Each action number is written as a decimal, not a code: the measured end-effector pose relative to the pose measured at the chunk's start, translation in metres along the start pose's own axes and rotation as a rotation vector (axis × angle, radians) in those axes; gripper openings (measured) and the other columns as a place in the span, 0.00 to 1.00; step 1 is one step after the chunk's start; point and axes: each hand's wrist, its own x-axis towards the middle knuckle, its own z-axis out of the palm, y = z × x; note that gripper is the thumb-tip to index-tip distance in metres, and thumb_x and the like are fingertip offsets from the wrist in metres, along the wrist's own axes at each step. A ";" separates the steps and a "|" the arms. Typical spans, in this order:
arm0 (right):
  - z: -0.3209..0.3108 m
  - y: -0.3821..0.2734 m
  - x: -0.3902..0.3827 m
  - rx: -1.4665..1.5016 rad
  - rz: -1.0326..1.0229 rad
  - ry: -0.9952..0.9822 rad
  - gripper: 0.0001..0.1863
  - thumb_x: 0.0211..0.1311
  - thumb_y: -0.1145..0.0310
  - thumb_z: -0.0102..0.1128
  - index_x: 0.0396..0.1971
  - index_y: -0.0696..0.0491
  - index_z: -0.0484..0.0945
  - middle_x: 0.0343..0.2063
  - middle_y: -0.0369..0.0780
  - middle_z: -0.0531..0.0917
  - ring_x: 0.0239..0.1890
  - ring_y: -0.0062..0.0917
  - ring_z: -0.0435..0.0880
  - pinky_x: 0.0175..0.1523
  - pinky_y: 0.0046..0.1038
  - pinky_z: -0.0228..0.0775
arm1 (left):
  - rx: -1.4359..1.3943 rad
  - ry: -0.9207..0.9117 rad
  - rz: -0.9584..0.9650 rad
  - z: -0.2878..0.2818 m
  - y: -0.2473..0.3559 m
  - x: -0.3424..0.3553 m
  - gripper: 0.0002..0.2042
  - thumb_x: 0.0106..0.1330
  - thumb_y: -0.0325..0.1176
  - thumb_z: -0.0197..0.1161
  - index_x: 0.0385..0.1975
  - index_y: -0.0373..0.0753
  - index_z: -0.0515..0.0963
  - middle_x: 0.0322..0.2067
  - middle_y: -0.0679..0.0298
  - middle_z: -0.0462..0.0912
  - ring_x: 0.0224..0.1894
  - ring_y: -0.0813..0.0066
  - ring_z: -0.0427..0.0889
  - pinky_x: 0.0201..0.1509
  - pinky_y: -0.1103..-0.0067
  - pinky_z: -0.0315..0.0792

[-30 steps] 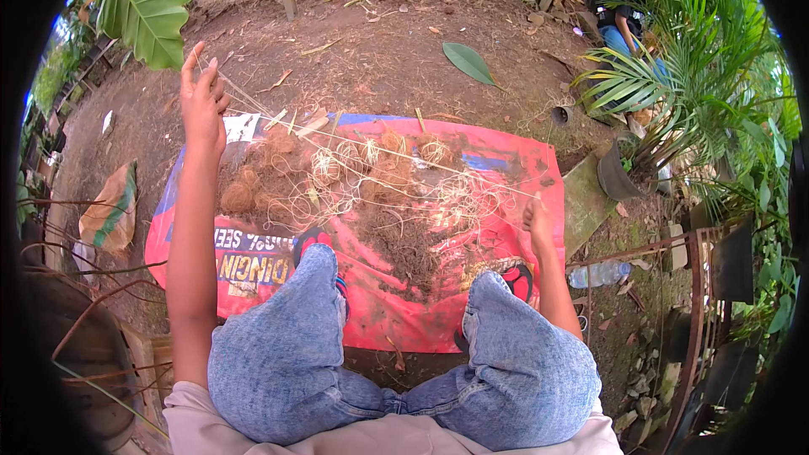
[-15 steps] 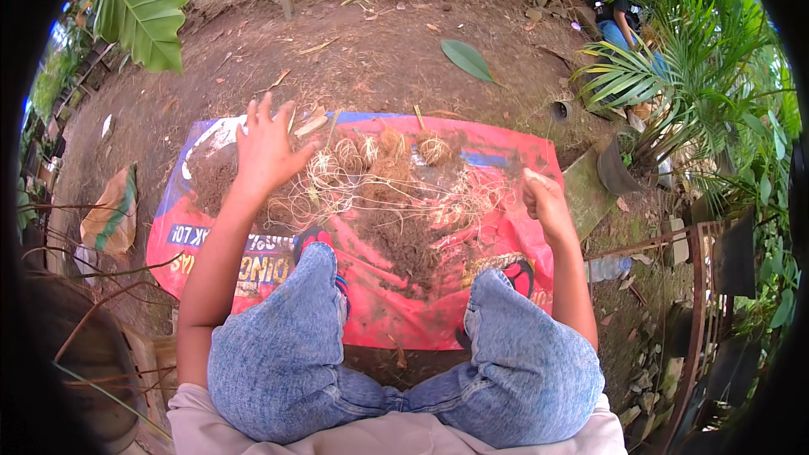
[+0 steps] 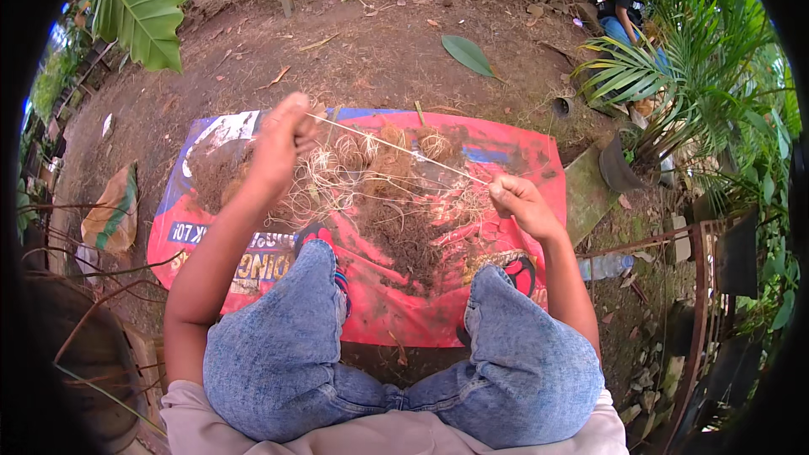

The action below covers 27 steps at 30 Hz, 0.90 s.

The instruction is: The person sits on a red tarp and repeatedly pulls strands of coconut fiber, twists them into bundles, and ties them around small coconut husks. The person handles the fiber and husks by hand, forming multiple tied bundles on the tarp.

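A pale thin string [image 3: 396,145] is stretched taut between my two hands, slanting down from left to right. My left hand [image 3: 285,136] is closed on its upper end, above the left part of a red and blue plastic sheet [image 3: 506,139]. At the right, my right hand [image 3: 520,202] pinches the lower end. Beneath the string lie loose tangled strands [image 3: 316,194] of the same pale colour. Several round brown balls wrapped in string, such as the rightmost ball [image 3: 434,146], sit in a row behind them. Loose dark soil [image 3: 409,253] covers the sheet's middle.
My knees and shoes border the sheet's near side. A large green leaf [image 3: 468,56] lies on the bare ground beyond. Potted palms [image 3: 649,76] and a plastic bottle [image 3: 605,267] are at the right. A sack [image 3: 112,209] stands at the left. Another person [image 3: 619,13] is far right.
My left hand was spread open and has closed on the string. My right hand has moved slightly left and lower. The string is now visibly taut between them.
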 end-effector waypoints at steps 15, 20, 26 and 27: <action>-0.010 -0.012 -0.010 0.022 -0.122 0.057 0.15 0.76 0.63 0.52 0.25 0.48 0.68 0.21 0.23 0.63 0.25 0.09 0.58 0.29 0.19 0.52 | 1.367 0.322 0.579 -0.090 -0.011 0.022 0.34 0.62 0.45 0.69 0.65 0.38 0.65 0.61 0.47 0.69 0.66 0.52 0.67 0.71 0.63 0.60; 0.061 -0.042 0.017 0.016 -0.165 -0.092 0.14 0.75 0.64 0.53 0.26 0.52 0.71 0.25 0.24 0.66 0.29 0.08 0.61 0.32 0.19 0.57 | 0.673 -0.631 0.261 0.054 -0.024 -0.031 0.29 0.70 0.46 0.62 0.65 0.36 0.66 0.61 0.50 0.72 0.66 0.58 0.70 0.70 0.64 0.61; 0.041 -0.018 0.015 0.021 -0.165 -0.083 0.12 0.74 0.64 0.55 0.29 0.51 0.73 0.25 0.25 0.68 0.30 0.08 0.64 0.34 0.19 0.58 | 0.190 -0.611 0.070 0.064 -0.017 -0.020 0.10 0.78 0.38 0.47 0.39 0.39 0.70 0.33 0.66 0.72 0.36 0.78 0.74 0.45 0.77 0.71; 0.028 -0.007 0.011 0.053 -0.153 -0.029 0.12 0.74 0.63 0.55 0.28 0.51 0.73 0.25 0.25 0.68 0.29 0.09 0.63 0.33 0.19 0.57 | -0.044 -0.401 0.044 0.054 -0.015 -0.007 0.11 0.78 0.38 0.46 0.31 0.43 0.65 0.27 0.70 0.65 0.30 0.82 0.67 0.36 0.82 0.65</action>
